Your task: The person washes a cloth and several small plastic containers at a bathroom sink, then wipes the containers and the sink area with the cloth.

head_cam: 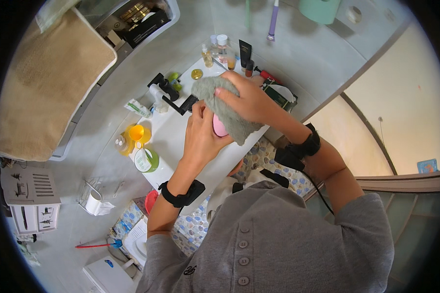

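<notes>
Over the white washbasin, my left hand grips a pink rounded object, mostly covered, so its kind is unclear. My right hand holds a fluffy grey-green cloth draped against the pink object, thumb on top of the fabric. The cloth hides much of the object and part of the basin. Just beyond my left fingers is a black faucet, partly covered by my hand and the cloth.
A yellow cup and a green-and-white tub stand on the basin's left side. Small bottles, a black tube and a tissue box line the back and right. A beige towel hangs at left.
</notes>
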